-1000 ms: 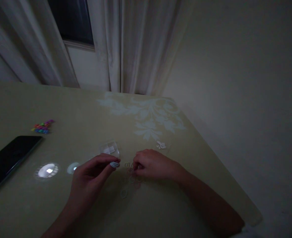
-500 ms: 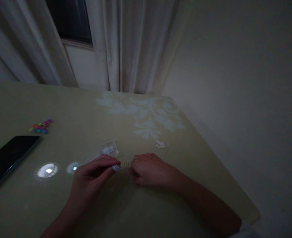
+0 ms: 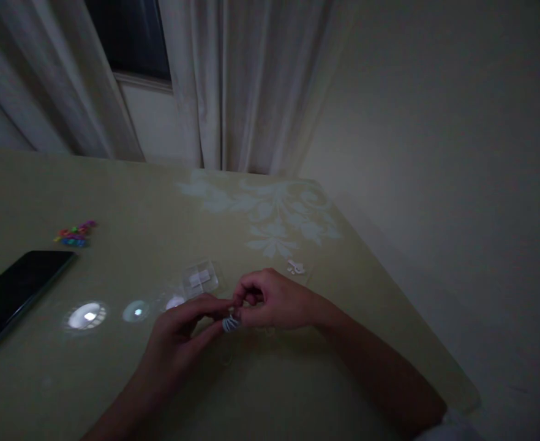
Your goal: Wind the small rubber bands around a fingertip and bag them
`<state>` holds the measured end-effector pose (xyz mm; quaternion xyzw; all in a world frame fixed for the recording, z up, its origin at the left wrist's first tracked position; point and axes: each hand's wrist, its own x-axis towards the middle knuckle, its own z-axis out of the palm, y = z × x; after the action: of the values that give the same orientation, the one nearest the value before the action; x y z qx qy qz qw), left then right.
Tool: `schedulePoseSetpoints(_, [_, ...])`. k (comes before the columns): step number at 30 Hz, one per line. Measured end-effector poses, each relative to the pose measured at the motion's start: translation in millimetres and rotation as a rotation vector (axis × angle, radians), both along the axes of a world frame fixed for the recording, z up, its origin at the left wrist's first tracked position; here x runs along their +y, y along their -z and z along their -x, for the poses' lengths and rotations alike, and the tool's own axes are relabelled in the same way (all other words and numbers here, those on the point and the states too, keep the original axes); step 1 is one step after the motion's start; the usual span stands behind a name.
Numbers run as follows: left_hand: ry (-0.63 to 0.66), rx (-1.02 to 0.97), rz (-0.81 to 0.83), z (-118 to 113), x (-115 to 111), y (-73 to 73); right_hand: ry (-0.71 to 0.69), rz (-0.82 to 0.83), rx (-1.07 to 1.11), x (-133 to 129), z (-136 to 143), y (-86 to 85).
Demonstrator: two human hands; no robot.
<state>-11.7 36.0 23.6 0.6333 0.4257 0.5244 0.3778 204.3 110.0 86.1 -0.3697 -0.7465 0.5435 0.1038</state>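
Observation:
Fingers of my left hand (image 3: 182,331) are pinched on a small blue-and-white striped piece (image 3: 231,323). The fingertips of my right hand (image 3: 270,300) meet it from the right, closed together; what they grip is too small to name. A thin pale ring (image 3: 226,357) lies on the table below the hands, and another small ring (image 3: 269,332) shows just under my right hand. Behind my left hand is a clear plastic box (image 3: 200,278) with a white label. Small white pieces (image 3: 296,267) lie beyond my right hand.
At the left lies a black phone (image 3: 19,294), with a small pile of colourful pieces (image 3: 76,234) behind it. The glossy table (image 3: 127,202) reflects light spots. Its right edge runs diagonally beside the wall (image 3: 435,184); curtains (image 3: 247,79) hang behind.
My left hand has moved right with the striped piece. My right hand has turned and shifted slightly left and up, so both hands' fingertips now meet at the piece.

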Motion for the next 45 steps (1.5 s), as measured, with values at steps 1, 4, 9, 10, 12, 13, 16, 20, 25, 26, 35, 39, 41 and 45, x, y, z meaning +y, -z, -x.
schedulePoseSetpoints(1, [0.009, 0.002, -0.033, 0.1, 0.2, -0.8, -0.003, 0.042, 0.012, -0.7, 0.7, 1.3])
schedulePoseSetpoints(4, [0.029, 0.022, -0.127, 0.6, 1.3, -6.8, -0.025, 0.130, 0.059, 0.7, 1.1, 3.7])
schedulePoseSetpoints(9, [-0.132, -0.017, -0.033, 0.7, -1.2, -11.6, -0.115, -0.065, -0.075, -0.1, 1.9, 5.9])
schedulePoseSetpoints(10, [-0.161, -0.029, 0.001, 1.0, -2.0, -10.7, -0.156, -0.137, -0.140, -3.8, 3.4, 6.9])
schedulePoseSetpoints(12, [-0.200, -0.047, 0.053, 1.8, -3.1, -8.1, -0.242, -0.281, -0.263, -14.3, 7.7, 9.5])
schedulePoseSetpoints(13, [-0.213, -0.054, 0.069, 2.3, -3.4, -6.9, -0.278, -0.353, -0.315, -20.2, 10.2, 10.8])
schedulePoseSetpoints(16, [-0.231, -0.057, 0.086, 2.9, -3.0, -5.3, -0.362, -0.534, -0.432, -35.1, 16.1, 13.9])
schedulePoseSetpoints(20, [-0.209, -0.074, 0.065, 2.6, -0.3, -8.1, -0.427, -0.596, -0.457, -42.2, 18.0, 15.5])
schedulePoseSetpoints(25, [-0.177, -0.076, 0.000, 4.5, 2.4, -9.2, -0.458, -0.579, -0.482, -42.1, 17.7, 15.5])
schedulePoseSetpoints(26, [-0.176, -0.073, 0.004, 5.1, 2.5, -8.7, -0.461, -0.575, -0.481, -41.1, 17.2, 14.5])
schedulePoseSetpoints(35, [-0.102, -0.017, 0.021, 5.5, 2.0, -9.7, -0.065, -0.323, -0.105, -3.4, -5.0, -14.2])
schedulePoseSetpoints(39, [-0.057, -0.062, 0.048, 3.6, 1.2, -8.3, 0.010, -0.110, 0.031, -0.3, -4.5, -12.9])
schedulePoseSetpoints(41, [-0.041, -0.079, 0.034, 1.7, 0.8, -8.3, 0.000, -0.039, 0.060, -2.9, -0.7, -8.1])
schedulePoseSetpoints(45, [-0.040, -0.060, -0.027, -1.7, 1.1, -13.2, -0.003, 0.041, 0.088, -5.9, 5.9, -0.9])
